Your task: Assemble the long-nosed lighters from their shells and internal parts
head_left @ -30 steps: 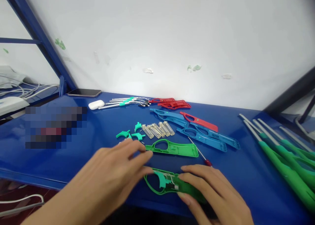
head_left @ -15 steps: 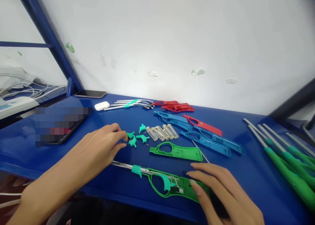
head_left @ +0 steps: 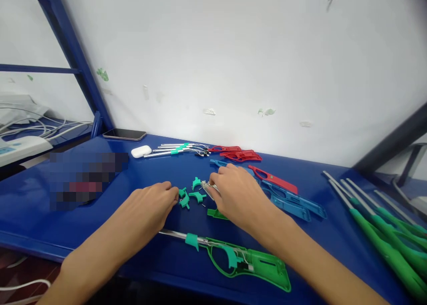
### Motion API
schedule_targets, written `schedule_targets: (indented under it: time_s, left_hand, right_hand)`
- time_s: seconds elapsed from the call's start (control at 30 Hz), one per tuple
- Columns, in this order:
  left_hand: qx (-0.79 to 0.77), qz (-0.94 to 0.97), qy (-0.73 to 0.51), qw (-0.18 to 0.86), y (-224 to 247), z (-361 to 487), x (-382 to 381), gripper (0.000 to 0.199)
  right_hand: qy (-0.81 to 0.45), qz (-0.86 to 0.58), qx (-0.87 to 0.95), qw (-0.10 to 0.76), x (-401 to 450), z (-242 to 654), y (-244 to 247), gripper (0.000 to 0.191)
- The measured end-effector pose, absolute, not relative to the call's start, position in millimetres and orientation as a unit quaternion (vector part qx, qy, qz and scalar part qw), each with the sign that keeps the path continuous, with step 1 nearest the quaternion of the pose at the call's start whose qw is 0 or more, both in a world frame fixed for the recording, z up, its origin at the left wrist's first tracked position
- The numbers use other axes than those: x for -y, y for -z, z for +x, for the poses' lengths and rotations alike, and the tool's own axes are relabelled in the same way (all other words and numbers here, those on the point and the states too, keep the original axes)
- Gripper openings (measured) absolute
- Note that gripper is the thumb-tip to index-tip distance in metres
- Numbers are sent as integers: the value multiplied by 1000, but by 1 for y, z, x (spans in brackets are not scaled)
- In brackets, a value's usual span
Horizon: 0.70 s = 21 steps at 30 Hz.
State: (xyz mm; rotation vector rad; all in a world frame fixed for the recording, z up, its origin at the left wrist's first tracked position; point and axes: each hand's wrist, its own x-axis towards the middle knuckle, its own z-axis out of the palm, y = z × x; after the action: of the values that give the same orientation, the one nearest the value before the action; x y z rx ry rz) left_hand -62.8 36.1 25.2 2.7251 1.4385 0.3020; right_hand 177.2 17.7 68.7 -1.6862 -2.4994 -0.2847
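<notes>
My left hand is closed at the edge of several small teal triggers. Its fingertips are partly hidden, so what they hold is unclear. My right hand reaches over the clear lighter fuel tanks, with thumb and fingers closed at one of them; the hand covers most of the others. Beneath it, an empty green half-shell is largely hidden. In front lies a green lighter half-shell fitted with a metal tube, a teal collar, a trigger and wires.
Blue half-shells and red half-shells lie behind. Metal tubes with wires sit at the back, near a white case and a phone. Green long lighters are at right. A power strip is at left.
My right hand has left the green half-shell in front and moved up and left to the fuel tanks. My left hand has closed beside the triggers. The view has shifted slightly.
</notes>
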Motion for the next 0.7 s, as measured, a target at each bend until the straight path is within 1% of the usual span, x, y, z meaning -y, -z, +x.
schedule_targets:
  time_s: [0.03, 0.17, 0.27, 0.33, 0.4, 0.53, 0.63, 0.7]
  left_hand:
    - [-468, 877, -105, 25, -27, -62, -35, 27]
    - [-480, 863, -150, 50, -40, -55, -26, 23]
    - [-472, 857, -191, 85, -49, -49, -20, 22]
    - [-465, 849, -227, 106, -53, -46, -18, 23]
    - [-460, 837, -271, 121, -56, -43, -18, 21]
    - [-450, 807, -350, 155, -61, -41, -16, 18]
    - [-447, 779, -399, 185, -68, -35, -9, 18]
    - [-438, 761, -423, 225, -73, -29, -5, 15]
  right_hand:
    - [94, -561, 822, 38, -22, 174, -69, 17]
    - [86, -576, 813, -14, -29, 164, -65, 29]
    - [75, -581, 810, -28, -33, 160, -61, 32]
    - [71, -587, 806, -23, -34, 159, -61, 32]
    - [70, -599, 798, -5, -33, 163, -66, 29]
    - [59, -624, 775, 81, -12, 187, -84, 10]
    - [32, -596, 787, 153, 17, 208, -87, 9]
    - [16, -557, 806, 199, 36, 216, -82, 19]
